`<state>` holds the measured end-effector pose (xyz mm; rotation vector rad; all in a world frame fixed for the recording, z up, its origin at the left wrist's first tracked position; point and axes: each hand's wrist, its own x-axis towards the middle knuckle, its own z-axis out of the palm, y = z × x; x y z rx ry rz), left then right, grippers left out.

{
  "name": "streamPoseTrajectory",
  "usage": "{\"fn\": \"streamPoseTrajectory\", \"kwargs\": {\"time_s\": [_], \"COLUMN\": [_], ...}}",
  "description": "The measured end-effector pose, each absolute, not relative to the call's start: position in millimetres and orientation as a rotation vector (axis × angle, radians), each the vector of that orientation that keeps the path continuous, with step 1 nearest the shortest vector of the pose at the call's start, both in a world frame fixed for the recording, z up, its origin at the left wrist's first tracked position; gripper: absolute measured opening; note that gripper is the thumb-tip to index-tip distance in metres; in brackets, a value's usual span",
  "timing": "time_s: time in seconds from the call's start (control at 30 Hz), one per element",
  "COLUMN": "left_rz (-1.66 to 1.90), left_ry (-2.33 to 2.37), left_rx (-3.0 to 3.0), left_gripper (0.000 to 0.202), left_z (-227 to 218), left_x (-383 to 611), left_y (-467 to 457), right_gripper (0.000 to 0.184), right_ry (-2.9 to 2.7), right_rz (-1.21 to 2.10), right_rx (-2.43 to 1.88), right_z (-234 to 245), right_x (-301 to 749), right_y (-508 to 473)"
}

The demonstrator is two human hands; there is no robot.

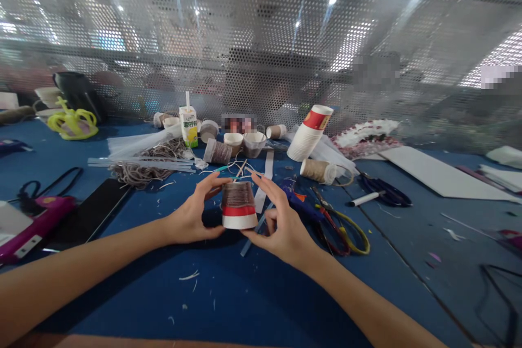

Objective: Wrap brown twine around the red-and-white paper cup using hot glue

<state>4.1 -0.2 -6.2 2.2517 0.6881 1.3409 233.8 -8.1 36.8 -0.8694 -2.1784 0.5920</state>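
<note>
Between my two hands is a paper cup (240, 211), its wide rim facing down and its narrow end up. Grey-brown yarn is wound round the narrow half; a red band and the white rim below stay bare. My left hand (194, 212) grips the cup's left side, thumb at the rim and fingers near the top. On the right side, my right hand (285, 223) has its thumb under the rim and its forefinger reaching over the top. Thin sticks and loose white string show just behind the cup's top.
Yarn-wrapped cups, a juice carton (188, 126) and a leaning cup stack (310, 133) stand toward the mesh partition. Scissors (353, 234) lie right of my right hand, near a marker (365, 199). A phone (92, 215), glue gun (38, 225) and grey yarn (142, 168) lie left.
</note>
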Motion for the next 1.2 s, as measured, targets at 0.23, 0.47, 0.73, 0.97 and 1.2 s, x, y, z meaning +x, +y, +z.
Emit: {"fn": "streamPoseTrajectory", "kwargs": {"time_s": [0.23, 0.47, 0.73, 0.97, 1.2], "left_rz": [1.563, 1.625, 1.713, 1.754, 1.723], "left_ry": [0.900, 0.972, 1.032, 0.983, 1.006], "left_rx": [2.197, 2.134, 2.044, 2.052, 2.120], "left_gripper": [0.090, 0.084, 0.082, 0.082, 0.085], "left_z": [-9.0, -10.2, -11.8, -7.2, -10.0], "left_x": [2.1, 3.9, 2.5, 4.6, 1.1], "left_y": [5.5, 6.7, 8.9, 7.9, 7.6], "right_gripper": [0.057, 0.015, 0.041, 0.030, 0.028], "right_ry": [-2.257, -2.091, -1.968, -2.398, -2.080], "right_rz": [0.237, 0.054, -0.161, -0.125, -0.105], "right_rx": [-0.721, -0.745, -1.613, -1.976, -2.047], "right_z": [39.0, 39.9, 61.2, 62.3, 59.7], "right_x": [243.5, 248.1, 262.5, 277.2, 269.1], "right_y": [-6.0, -8.8, 21.4, 31.7, 38.9]}}
